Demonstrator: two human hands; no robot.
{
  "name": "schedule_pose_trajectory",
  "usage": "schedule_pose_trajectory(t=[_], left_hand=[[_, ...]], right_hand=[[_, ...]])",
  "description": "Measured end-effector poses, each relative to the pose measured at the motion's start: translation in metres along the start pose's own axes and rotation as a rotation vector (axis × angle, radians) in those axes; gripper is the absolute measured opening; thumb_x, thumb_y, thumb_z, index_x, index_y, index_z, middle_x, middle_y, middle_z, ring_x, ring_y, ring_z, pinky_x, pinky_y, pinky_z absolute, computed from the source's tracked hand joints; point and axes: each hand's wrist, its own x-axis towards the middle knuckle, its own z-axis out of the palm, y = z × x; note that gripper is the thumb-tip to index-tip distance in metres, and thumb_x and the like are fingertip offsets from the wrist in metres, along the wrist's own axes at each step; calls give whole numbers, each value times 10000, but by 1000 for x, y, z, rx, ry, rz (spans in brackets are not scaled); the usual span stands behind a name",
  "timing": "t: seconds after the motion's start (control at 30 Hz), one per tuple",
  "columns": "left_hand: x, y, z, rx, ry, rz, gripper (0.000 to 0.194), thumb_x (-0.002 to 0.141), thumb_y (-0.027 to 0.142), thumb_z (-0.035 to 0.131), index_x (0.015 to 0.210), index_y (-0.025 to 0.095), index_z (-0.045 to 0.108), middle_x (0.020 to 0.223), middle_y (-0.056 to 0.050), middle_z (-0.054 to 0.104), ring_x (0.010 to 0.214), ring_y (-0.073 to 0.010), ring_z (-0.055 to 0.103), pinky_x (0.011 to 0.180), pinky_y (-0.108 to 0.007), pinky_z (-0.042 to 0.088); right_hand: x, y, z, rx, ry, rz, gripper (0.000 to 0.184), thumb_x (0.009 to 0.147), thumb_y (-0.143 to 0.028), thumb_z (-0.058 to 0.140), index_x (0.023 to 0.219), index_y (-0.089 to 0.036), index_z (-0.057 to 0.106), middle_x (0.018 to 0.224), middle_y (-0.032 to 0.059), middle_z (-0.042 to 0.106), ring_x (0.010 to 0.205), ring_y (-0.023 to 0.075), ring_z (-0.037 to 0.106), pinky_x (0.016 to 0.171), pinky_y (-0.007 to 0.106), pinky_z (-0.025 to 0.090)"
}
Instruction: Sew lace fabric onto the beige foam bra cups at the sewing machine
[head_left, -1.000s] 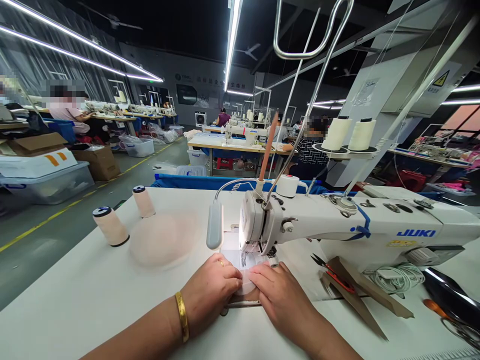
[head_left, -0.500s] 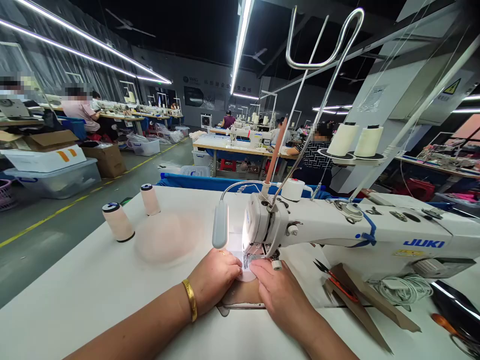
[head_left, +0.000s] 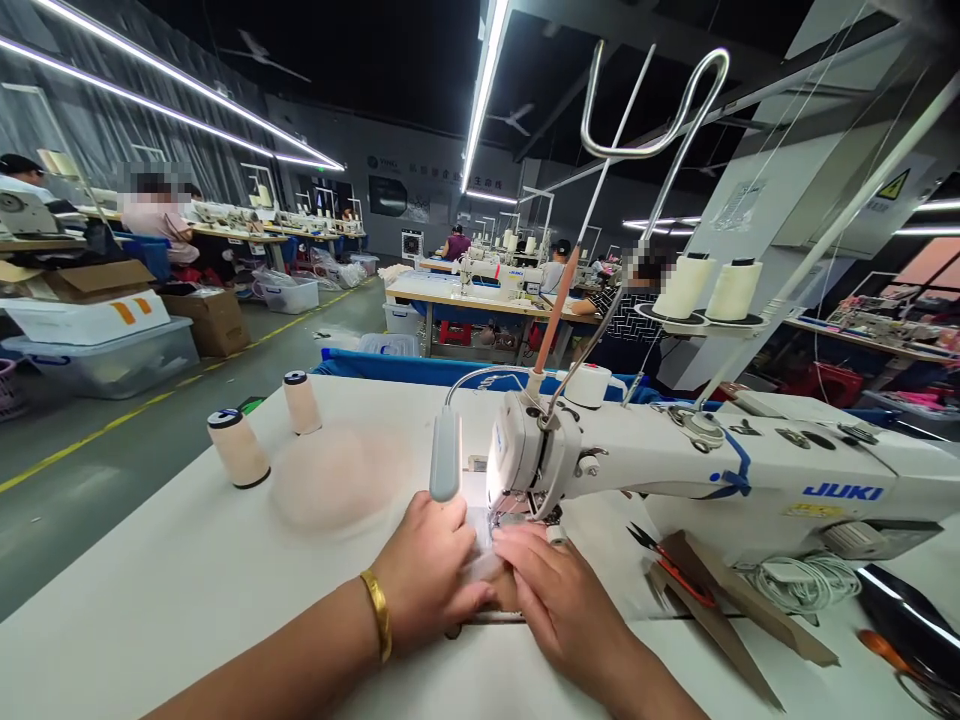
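A small pale piece of sheer fabric (head_left: 478, 562) lies under the presser foot of a white sewing machine (head_left: 637, 440). My left hand (head_left: 431, 565) rests on the fabric's left side, thumb spread away from the curled fingers. On the other side of the needle, my right hand (head_left: 551, 585) presses the fabric's edge with its fingers close together; its fingertips are near the presser foot. A brown patch (head_left: 504, 592) shows between my hands. The grey lamp (head_left: 446, 455) hangs just above my left hand. My hands hide part of the fabric.
Two beige thread cones (head_left: 238, 448) stand at the table's left, beside a blurred sheer beige heap (head_left: 337, 480). Red-handled thread snips (head_left: 675, 568) lie on folded brown card (head_left: 720, 600) at right, near a coiled white cable (head_left: 806, 582). Co-workers sit at machines beyond.
My left hand has shifted slightly, and its thumb has spread away from the fingers. The right fingers have moved a little left, nearer the needle, covering more of the fabric.
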Motion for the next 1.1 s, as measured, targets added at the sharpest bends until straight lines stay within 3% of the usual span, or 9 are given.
schedule_pose_trajectory(t=[0.1,0.23,0.33,0.43,0.53,0.67,0.93,1.1], left_hand=[[-5,5,-7,-114,1,76,365,887,474,742,700,179,639,958,-77,656,925,-299,609,869,-496,479],[-8,-3,-3,-212,-74,96,248,996,337,572,827,177,659,896,-58,665,818,-232,615,744,-374,487],[-7,-10,6,-231,-97,96,273,1011,211,459,860,186,685,859,-54,652,769,-212,607,676,-334,469],[-8,-10,14,-266,-15,170,228,955,143,514,845,200,705,956,-52,687,861,-223,624,741,-336,490],[-10,-6,19,-312,53,239,157,935,128,590,878,208,712,1087,-17,732,957,-234,649,860,-374,496],[-13,-3,21,-283,64,252,127,964,152,620,892,213,705,1023,9,752,905,-226,661,857,-402,479],[-16,-2,22,-245,111,254,111,938,125,657,893,215,703,1004,20,765,876,-216,678,849,-415,469],[-11,-6,27,-233,171,252,128,927,120,640,921,216,724,1029,7,773,873,-225,689,854,-437,478]], right_hand=[[1,-7,-3,65,-69,8,403,982,-62,424,1332,-227,537,1201,73,706,1051,251,637,844,383,501],[-1,-8,-4,-20,-192,109,182,952,-81,493,953,-223,606,927,28,650,851,220,565,778,359,437],[-3,-3,-7,-103,-185,122,170,872,-46,556,829,-210,556,974,15,664,850,210,534,786,357,392],[-4,-1,-12,-154,-151,118,190,822,-21,575,789,-200,525,1015,7,705,846,210,521,790,366,365],[-4,-3,-15,-129,-164,118,191,826,-28,588,874,-213,590,1029,11,720,898,225,540,812,371,363],[-5,-9,-14,-18,-206,81,294,844,-49,626,1055,-252,652,1020,-9,726,971,231,552,841,363,361],[-9,-5,-5,-19,-140,61,279,837,-47,609,1027,-243,665,1051,5,738,954,241,573,834,368,373],[-7,-4,-2,-117,-165,98,305,862,-39,567,1050,-253,675,1023,34,735,928,243,603,801,362,408]])
